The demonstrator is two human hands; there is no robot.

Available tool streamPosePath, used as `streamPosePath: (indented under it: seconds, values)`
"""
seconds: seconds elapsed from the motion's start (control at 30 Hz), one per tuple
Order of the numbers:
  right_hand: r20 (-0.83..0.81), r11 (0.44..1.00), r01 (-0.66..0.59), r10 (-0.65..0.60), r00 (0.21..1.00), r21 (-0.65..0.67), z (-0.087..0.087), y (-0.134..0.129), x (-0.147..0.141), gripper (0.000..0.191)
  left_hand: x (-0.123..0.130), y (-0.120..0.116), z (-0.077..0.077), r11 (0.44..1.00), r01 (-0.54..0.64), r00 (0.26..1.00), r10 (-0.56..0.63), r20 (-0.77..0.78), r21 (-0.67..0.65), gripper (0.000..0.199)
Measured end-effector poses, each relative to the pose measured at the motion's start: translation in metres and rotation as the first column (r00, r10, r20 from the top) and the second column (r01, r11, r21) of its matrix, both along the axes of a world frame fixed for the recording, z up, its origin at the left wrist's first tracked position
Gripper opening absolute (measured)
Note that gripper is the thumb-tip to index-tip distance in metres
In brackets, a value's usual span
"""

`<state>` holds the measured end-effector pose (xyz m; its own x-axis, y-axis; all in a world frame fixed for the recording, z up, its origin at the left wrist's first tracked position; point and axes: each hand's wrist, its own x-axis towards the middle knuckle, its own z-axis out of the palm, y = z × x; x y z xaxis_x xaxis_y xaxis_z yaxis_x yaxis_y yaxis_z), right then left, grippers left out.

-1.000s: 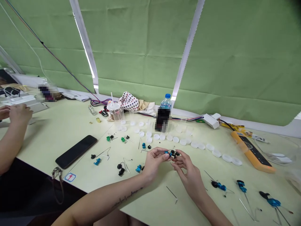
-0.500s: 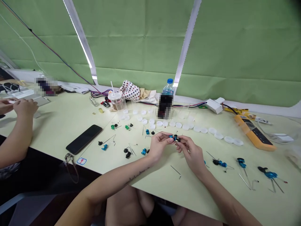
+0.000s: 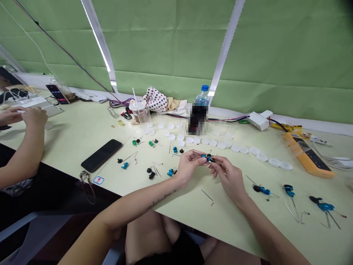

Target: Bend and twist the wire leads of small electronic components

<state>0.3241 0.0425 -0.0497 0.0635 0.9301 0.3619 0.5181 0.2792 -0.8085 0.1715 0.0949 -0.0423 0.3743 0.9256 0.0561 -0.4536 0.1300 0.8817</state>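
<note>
- A co-worker's hands [image 3: 26, 115] rest at the table's far left edge.
- A black smartphone [image 3: 101, 155] lies flat on the pale yellow-green table [image 3: 193, 217].
- The left hand [image 3: 189, 166] pinches a small blue-and-black knob part [image 3: 207, 158] above the table, centre.
- The right hand [image 3: 230, 177] grips the same part, fingertips closed.
- A yellow multimeter [image 3: 309, 159] lies far right.

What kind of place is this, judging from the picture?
Probably a small assembly or electronics workbench: a yellow multimeter, loose blue and black parts with wire pins on the table, and coloured cables along the wall.
</note>
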Motion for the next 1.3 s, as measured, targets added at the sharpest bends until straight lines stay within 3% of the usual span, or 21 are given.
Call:
streamPosePath:
  seconds: [0.33,0.47,0.63,0.93,1.1,1.3]
  values:
    - [0.044,1.000,0.021,-0.021,0.999,0.001,0.005,0.000,0.000,0.033,-0.001,0.001,0.002,0.999,0.030,0.999,-0.030,-0.015,0.024,0.027]
    - [0.033,0.993,0.089,-0.092,0.995,0.076,0.000,0.001,-0.003,0.044,0.000,0.002,0.002,0.998,0.022,1.000,-0.021,-0.023,0.051,0.025]
    - [0.004,0.982,0.109,-0.111,0.994,0.155,-0.002,0.003,-0.004,0.033,0.001,0.004,0.002,0.999,0.034,0.999,-0.033,-0.038,0.042,0.025]
    - [-0.070,0.997,0.057,-0.053,0.996,0.054,0.006,0.000,-0.002,0.027,0.000,0.000,0.007,0.996,0.054,0.998,-0.051,-0.037,0.072,0.025]
    - [-0.071,0.998,0.024,-0.020,0.997,0.056,0.001,0.000,0.000,0.032,0.000,0.000,0.006,0.995,0.089,0.996,-0.089,0.000,0.042,0.026]
    - [-0.004,0.984,0.136,-0.136,0.991,0.116,-0.004,0.001,-0.003,0.040,-0.002,0.007,0.005,0.998,0.067,0.997,-0.066,0.031,-0.013,0.025]
